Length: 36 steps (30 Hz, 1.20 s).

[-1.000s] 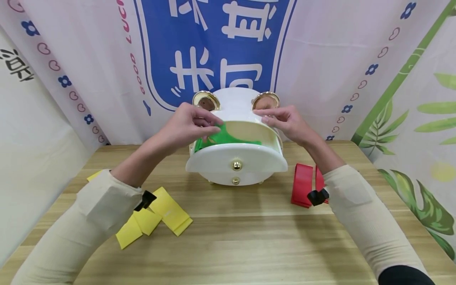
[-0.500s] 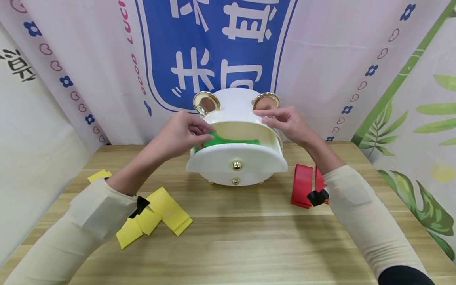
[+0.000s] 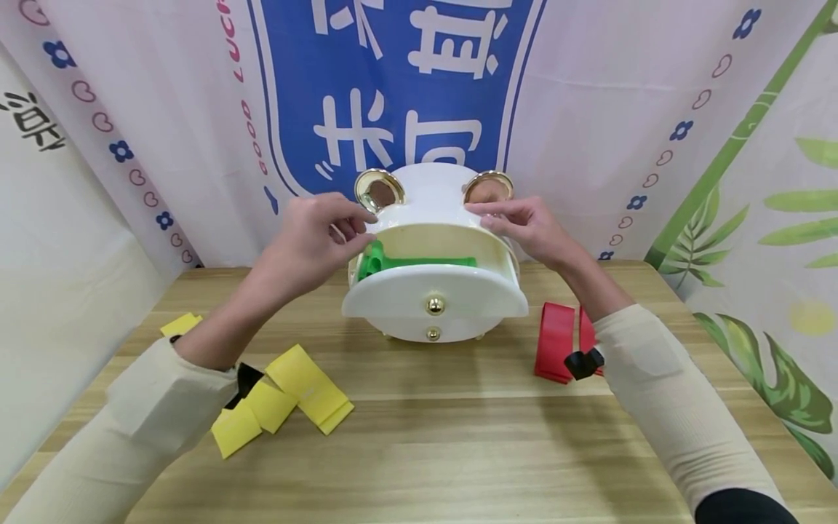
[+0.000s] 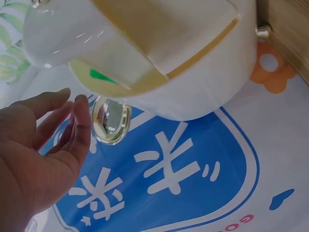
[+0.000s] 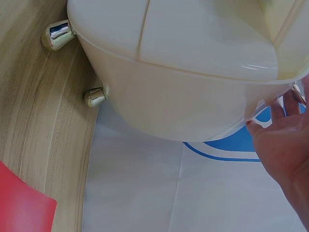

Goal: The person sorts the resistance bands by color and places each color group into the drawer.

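A white rounded storage box [image 3: 435, 193] with gold ear-like discs stands at the back of the table, its upper drawer [image 3: 434, 291] tilted out. Inside lies a bright green thing [image 3: 376, 260], with a blocky, notched left end and a long thin strip; the drawer front hides its lower part. My left hand [image 3: 314, 236] hovers by the opening's left corner, fingers loosely bent with nothing between them; the left wrist view shows them beside a gold disc [image 4: 112, 121]. At the upper right of the box, my right hand [image 3: 533, 229] rests its fingertips and thumb near the right disc.
Yellow folded papers [image 3: 310, 386] lie on the wooden table [image 3: 445, 466] at left, partly under the left forearm. Red papers [image 3: 555, 342] lie at right by the right wrist. A printed curtain [image 3: 576, 131] hangs close behind the box.
My left hand has let go of the green thing and drawn back leftward. The green thing has settled lower in the drawer, its strip now flatter. The right hand stays put.
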Available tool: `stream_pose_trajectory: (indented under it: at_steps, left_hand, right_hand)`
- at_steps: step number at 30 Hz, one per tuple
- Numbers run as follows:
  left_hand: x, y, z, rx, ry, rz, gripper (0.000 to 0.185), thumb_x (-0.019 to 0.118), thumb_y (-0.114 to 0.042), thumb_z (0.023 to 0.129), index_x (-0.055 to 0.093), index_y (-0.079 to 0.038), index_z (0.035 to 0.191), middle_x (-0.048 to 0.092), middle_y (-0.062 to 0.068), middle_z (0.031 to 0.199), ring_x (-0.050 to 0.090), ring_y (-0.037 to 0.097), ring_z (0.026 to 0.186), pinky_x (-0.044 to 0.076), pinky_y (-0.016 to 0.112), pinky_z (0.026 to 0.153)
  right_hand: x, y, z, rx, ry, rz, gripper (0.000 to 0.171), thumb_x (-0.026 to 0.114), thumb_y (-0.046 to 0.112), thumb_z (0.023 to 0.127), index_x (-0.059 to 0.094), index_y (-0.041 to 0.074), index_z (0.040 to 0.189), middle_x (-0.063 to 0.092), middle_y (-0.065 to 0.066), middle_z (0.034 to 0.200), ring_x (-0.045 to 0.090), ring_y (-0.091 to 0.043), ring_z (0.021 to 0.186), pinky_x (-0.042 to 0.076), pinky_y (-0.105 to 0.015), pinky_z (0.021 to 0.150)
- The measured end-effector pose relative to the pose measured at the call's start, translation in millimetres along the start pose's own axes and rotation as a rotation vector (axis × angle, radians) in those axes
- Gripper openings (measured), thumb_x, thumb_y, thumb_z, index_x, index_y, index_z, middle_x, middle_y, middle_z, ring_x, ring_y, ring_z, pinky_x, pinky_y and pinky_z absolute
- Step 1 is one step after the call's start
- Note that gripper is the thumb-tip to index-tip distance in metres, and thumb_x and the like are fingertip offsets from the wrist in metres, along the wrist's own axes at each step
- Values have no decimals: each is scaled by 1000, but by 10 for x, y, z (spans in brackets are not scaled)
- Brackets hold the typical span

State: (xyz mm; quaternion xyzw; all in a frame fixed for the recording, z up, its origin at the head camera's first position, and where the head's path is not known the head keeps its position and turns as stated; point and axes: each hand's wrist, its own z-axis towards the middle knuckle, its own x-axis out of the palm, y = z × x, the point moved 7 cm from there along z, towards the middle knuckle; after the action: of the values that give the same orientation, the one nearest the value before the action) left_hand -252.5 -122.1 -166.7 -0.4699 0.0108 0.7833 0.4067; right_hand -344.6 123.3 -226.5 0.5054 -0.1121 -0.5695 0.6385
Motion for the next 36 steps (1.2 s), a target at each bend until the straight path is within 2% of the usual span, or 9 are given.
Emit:
stream_pose_trajectory:
  at_steps: [3,5,7,10,12,18,22,28,36]
  left_hand:
    - [-113,-109,-70,67,-88,-31,13,72,-1,82,73,-4,94,65,2,80,58,10,70,52,22,62]
    - [-141,-198,-130,120,-111,-89,13,72,-1,81,73,-4,94,65,0,77,57,8,67,51,19,59]
    - [-116,-280,-196,154,-88,-192,15,72,2,81,72,-3,95,66,-1,75,58,7,62,51,19,55]
    - [17,-375,-285,162,10,-356,18,70,5,81,71,0,98,67,2,73,60,9,57,52,23,50]
    - [149,-410,-330,138,91,-418,20,68,5,82,70,0,101,69,3,73,62,10,55,51,24,46]
    - [546,-406,-400,66,318,-446,26,65,-2,88,68,-7,113,71,3,88,63,7,56,51,24,48]
    - [696,-390,-414,23,400,-482,33,63,-2,89,64,-8,121,71,5,94,66,11,61,56,27,54]
    - [809,-384,-408,-34,434,-546,33,61,-3,91,63,-9,124,70,7,100,68,14,66,56,29,51]
    - [855,-304,-322,-38,384,-571,32,61,2,90,64,-4,121,70,13,102,69,17,65,55,31,49]
  right_hand:
    - [-3,-33,0,-6,1,4,29,59,5,91,65,3,120,69,-1,110,50,-19,94,48,-23,61]
    - [-1,-39,0,-13,0,9,29,60,6,91,65,4,120,69,-2,110,51,-20,96,49,-23,62]
    - [1,-37,0,-20,1,12,29,60,7,91,65,5,120,69,-2,109,51,-20,96,49,-24,63]
    - [-2,-29,1,-26,0,12,29,60,8,91,65,5,119,69,-2,108,50,-20,96,49,-24,63]
    - [-7,-34,1,-25,-2,12,29,60,8,91,66,5,119,69,-2,108,50,-20,95,49,-24,63]
    - [-17,-46,0,-9,-3,10,28,60,9,92,66,6,119,69,-3,109,51,-21,94,51,-25,62]
    - [-10,-37,6,-11,-2,-3,29,60,10,92,66,6,120,69,-3,109,52,-22,93,51,-26,61]
    - [-3,-29,7,-23,-1,3,28,60,9,92,66,5,119,70,-3,107,52,-22,93,51,-26,63]
    - [-8,-42,2,-12,3,-12,28,59,10,92,66,6,120,69,-2,110,52,-21,98,49,-28,69]
